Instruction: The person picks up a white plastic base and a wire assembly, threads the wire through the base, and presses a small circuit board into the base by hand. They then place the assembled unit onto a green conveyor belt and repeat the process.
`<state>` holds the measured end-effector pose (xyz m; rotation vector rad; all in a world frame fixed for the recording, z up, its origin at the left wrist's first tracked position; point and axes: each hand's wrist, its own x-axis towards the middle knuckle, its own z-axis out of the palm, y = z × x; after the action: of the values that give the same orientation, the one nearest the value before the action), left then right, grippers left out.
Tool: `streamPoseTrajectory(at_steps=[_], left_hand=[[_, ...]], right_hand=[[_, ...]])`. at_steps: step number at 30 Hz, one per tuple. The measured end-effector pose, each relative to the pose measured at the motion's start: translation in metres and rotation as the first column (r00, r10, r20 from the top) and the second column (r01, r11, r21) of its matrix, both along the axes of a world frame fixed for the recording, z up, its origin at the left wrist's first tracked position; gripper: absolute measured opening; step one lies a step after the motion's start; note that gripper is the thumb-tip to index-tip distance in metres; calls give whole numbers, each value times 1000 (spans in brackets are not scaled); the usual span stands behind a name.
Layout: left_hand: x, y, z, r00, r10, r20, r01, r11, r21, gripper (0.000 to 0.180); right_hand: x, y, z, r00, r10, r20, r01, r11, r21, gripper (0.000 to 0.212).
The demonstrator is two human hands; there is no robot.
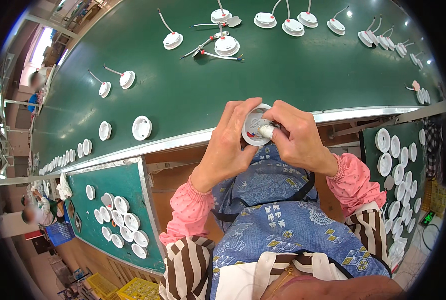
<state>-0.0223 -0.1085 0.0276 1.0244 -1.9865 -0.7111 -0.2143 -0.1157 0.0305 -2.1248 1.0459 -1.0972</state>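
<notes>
Just over the table's near edge, my left hand (pixel 225 145) grips a round white plastic lamp housing (pixel 252 121) by its rim, its open side facing me. Inside the housing, small red and blue wire bits show near the lower rim. My right hand (pixel 300 135) reaches into the same housing with thumb and forefinger closed together. White tape wraps the tip of one right-hand digit. Whatever those fingers pinch is mostly hidden. On the table beyond stand finished-looking white housings with cables (pixel 227 46), some lying beside loose cabled plates (pixel 199 50).
Two white rings (pixel 142 128) sit near the table edge at left, before a long row of housings (pixel 63 161). Side tables at left (pixel 83 220) and right hold more white housings (pixel 132 221). Yellow crates (pixel 142 289) stand on the floor. Other people work at far left.
</notes>
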Motion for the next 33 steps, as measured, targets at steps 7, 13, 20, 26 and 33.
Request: streamPoseTrajectory(at_steps=[7,13,20,26,33], left_hand=[[0,-3,-4,996,-56,-75,68,983,170,75],[-4,4,-4,953,2,-302,108,931,347,76],[3,6,-40,975,122,-187,-4,846,533,39],[-1,14,-33,960,37,-276,128,821,556,13],[2,28,-19,983,-5,-186,119,785,608,16]], right_hand=[[-3,0,1,999,22,-46,-26,995,-95,24],[-2,3,3,995,20,-100,-42,976,-214,27],[-12,-1,-7,994,111,-1,-110,986,-122,24],[-23,4,-12,996,74,39,-76,995,61,26],[-32,9,14,991,100,-83,-112,983,-147,56]])
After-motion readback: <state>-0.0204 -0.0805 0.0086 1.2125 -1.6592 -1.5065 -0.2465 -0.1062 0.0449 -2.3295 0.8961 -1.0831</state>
